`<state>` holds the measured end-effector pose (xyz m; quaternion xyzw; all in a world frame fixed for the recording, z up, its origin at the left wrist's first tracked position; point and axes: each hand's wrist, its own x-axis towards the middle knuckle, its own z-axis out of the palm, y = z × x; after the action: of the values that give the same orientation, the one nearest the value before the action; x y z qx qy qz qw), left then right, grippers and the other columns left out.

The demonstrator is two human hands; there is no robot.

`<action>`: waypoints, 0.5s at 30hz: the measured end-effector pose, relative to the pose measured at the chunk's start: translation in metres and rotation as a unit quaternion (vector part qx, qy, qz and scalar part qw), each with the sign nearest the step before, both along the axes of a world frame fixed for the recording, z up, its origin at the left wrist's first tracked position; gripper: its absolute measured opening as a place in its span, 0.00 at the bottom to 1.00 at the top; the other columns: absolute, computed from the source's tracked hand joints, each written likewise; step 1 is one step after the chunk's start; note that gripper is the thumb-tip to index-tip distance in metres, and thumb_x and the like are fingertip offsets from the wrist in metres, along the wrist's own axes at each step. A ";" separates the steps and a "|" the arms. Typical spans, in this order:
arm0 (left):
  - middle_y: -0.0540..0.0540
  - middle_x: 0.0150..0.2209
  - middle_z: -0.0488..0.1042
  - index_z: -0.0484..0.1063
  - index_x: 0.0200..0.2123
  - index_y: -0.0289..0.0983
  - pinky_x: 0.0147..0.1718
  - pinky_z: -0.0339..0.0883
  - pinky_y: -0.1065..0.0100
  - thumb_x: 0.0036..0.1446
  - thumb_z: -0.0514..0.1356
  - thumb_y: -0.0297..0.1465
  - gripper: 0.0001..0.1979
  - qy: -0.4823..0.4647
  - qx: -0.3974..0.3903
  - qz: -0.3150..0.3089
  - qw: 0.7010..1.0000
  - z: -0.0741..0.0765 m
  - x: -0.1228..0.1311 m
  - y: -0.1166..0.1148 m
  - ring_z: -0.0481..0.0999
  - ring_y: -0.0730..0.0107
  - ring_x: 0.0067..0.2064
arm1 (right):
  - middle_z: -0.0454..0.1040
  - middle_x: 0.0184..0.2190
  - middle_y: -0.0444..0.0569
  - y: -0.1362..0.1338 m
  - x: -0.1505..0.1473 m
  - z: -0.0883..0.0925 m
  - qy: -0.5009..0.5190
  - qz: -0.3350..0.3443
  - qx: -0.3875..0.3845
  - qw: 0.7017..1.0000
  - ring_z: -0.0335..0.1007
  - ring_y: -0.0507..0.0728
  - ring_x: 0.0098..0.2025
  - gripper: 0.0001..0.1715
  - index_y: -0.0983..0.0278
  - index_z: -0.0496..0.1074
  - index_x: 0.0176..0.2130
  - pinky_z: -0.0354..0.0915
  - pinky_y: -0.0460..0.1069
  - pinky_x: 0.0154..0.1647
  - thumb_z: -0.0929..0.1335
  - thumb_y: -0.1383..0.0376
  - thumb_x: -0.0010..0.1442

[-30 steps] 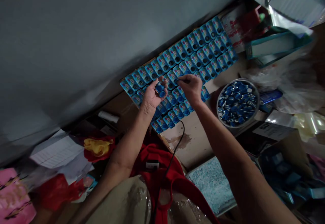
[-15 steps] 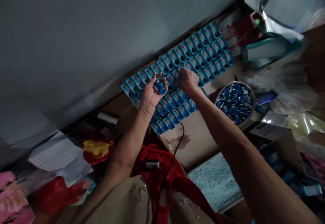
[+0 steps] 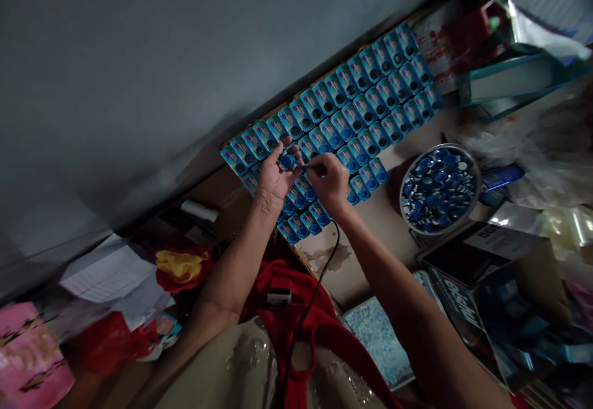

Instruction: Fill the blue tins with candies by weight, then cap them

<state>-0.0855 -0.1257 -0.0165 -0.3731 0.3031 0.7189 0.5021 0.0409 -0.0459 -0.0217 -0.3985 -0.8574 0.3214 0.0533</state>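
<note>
My left hand (image 3: 277, 174) is palm up, fingers curled around several small blue discs (image 3: 288, 161). Close beside its fingertips, my right hand (image 3: 330, 181) is closed in a pinch; whatever sits between its thumb and finger is too small and dark to make out. Beneath both hands lie rows of blue rectangular plastic cases (image 3: 359, 72) with printed labels, each with a round recess at one end. Many recesses look dark, while those in the nearer rows hold blue discs. My hands and forearms hide some of the middle cases.
Right of the cases stands a round metal bowl (image 3: 440, 189) full of blue and silver discs. Nearer me are an open carton (image 3: 491, 261) and a tray of pale blue bits (image 3: 380, 341). A black cable (image 3: 330, 254) crosses the table edge. A grey wall (image 3: 139, 57) rises behind.
My right hand has come back from the middle rows of cases toward me, to the fingertips of my left hand. My left hand stays nearly in place with its discs. The view has shifted slightly.
</note>
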 end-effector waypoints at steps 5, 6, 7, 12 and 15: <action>0.47 0.37 0.86 0.84 0.58 0.38 0.45 0.80 0.67 0.82 0.59 0.36 0.15 0.033 0.026 -0.010 0.999 0.000 -0.014 -0.005 0.84 0.69 0.35 | 0.85 0.45 0.53 0.042 -0.015 -0.002 -0.132 -0.011 0.018 0.991 0.83 0.63 0.48 0.10 0.62 0.85 0.42 0.73 0.54 0.52 0.72 0.71 0.64; 0.46 0.38 0.87 0.84 0.58 0.38 0.45 0.80 0.67 0.82 0.58 0.37 0.16 0.039 0.031 -0.019 0.999 -0.002 -0.017 -0.006 0.85 0.69 0.36 | 0.85 0.48 0.53 0.046 -0.020 -0.001 -0.162 0.008 0.019 0.987 0.82 0.63 0.50 0.10 0.62 0.85 0.43 0.72 0.54 0.51 0.72 0.70 0.65; 0.46 0.40 0.87 0.84 0.58 0.38 0.45 0.80 0.66 0.82 0.58 0.38 0.16 0.044 0.035 -0.030 0.998 -0.003 -0.019 -0.005 0.85 0.68 0.36 | 0.85 0.50 0.54 0.050 -0.025 -0.001 -0.190 0.024 0.020 0.981 0.82 0.63 0.52 0.10 0.61 0.85 0.44 0.71 0.54 0.50 0.72 0.70 0.66; 0.43 0.47 0.89 0.85 0.58 0.39 0.48 0.81 0.63 0.82 0.57 0.42 0.19 0.056 0.050 -0.056 0.996 -0.009 -0.021 -0.002 0.87 0.65 0.41 | 0.85 0.51 0.56 0.063 -0.045 -0.002 -0.280 0.033 0.008 0.959 0.81 0.66 0.55 0.13 0.63 0.79 0.52 0.66 0.53 0.49 0.75 0.69 0.67; 0.43 0.48 0.89 0.84 0.60 0.41 0.49 0.80 0.63 0.83 0.56 0.41 0.19 0.056 0.048 -0.060 0.995 -0.004 -0.020 0.000 0.88 0.64 0.43 | 0.85 0.49 0.53 0.070 -0.052 0.000 -0.301 0.032 0.017 0.953 0.82 0.67 0.52 0.24 0.60 0.77 0.54 0.66 0.53 0.46 0.81 0.67 0.61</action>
<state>-0.1058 -0.1254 -0.0207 -0.2885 0.3175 0.7213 0.5437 -0.0108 0.0244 -0.0216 -0.4483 -0.8511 0.1736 -0.2110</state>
